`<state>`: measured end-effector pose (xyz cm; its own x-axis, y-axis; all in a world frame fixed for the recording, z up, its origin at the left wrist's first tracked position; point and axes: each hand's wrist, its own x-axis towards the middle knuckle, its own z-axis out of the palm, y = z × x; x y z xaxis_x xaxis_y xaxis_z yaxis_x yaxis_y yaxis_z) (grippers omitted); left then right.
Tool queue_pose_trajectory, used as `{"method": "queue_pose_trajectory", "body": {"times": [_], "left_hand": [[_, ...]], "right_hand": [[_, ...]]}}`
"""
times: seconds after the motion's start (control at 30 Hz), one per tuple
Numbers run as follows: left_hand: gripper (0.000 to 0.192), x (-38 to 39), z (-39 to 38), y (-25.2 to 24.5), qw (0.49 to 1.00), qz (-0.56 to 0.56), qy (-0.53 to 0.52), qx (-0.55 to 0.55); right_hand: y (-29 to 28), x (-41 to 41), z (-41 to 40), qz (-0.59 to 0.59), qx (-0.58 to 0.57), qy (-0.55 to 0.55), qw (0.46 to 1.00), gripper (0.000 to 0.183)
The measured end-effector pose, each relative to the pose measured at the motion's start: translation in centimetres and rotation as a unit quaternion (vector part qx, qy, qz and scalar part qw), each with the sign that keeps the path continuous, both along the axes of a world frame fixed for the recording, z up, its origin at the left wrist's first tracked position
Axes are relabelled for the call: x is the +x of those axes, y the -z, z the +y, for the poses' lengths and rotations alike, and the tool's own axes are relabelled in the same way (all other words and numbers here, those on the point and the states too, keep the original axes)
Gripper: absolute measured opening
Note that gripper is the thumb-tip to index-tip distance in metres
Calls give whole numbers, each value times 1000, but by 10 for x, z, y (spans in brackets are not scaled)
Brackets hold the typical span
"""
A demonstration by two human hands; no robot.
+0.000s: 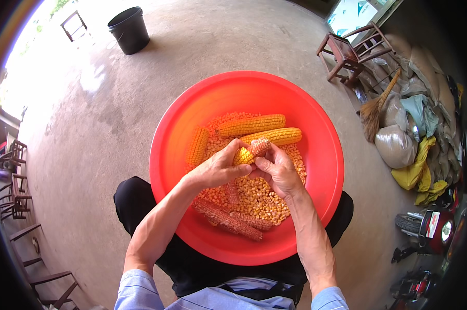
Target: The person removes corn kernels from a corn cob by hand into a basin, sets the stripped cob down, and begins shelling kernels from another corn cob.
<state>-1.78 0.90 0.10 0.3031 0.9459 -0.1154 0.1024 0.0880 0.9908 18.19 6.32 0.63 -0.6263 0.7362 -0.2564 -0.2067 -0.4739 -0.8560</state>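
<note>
A partly shelled corn cob [244,156] is held between my two hands above a red plastic basin [233,254]. My left hand [223,164] grips its end that still bears yellow kernels. Around the bare, reddish end close the fingers of my right hand [276,166]. Loose corn kernels [262,197] cover the basin's bottom. Behind the hands lie two full yellow ears of corn [252,124], and another ear [197,145] leans at the left. Several stripped cobs [229,221] rest in the near part of the basin. The basin sits over my lap, between my knees.
A black bucket [129,31] stands on the concrete floor at the upper left. Wooden chairs [344,54] are at the upper right and along the left side. Filled sacks [396,145], a straw broom [376,110] and a motorcycle [431,228] line the right.
</note>
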Motion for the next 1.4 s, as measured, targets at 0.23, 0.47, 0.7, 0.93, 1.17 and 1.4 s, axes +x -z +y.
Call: {"method": "queue_pose_trajectory", "body": {"times": [0.23, 0.47, 0.7, 0.93, 1.17, 1.4], "left_hand": [[53, 3, -1, -2, 999, -44, -10, -25], [52, -1, -6, -24, 996, 87, -12, 2], [50, -8, -29, -2, 995, -96, -7, 15], [53, -7, -29, 17, 999, -31, -22, 27], [50, 2, -23, -7, 999, 24, -38, -14], [55, 14, -24, -4, 992, 75, -96, 32]], "right_hand": [[-10, 1, 2, 56, -37, -15, 998, 33], [0, -4, -4, -28, 40, 7, 999, 46], [-5, -11, -10, -12, 34, -50, 998, 44], [2, -10, -14, -7, 13, -44, 999, 48], [-13, -4, -9, 14, -13, -37, 999, 47], [-5, -4, -10, -27, 29, -40, 998, 57]]}}
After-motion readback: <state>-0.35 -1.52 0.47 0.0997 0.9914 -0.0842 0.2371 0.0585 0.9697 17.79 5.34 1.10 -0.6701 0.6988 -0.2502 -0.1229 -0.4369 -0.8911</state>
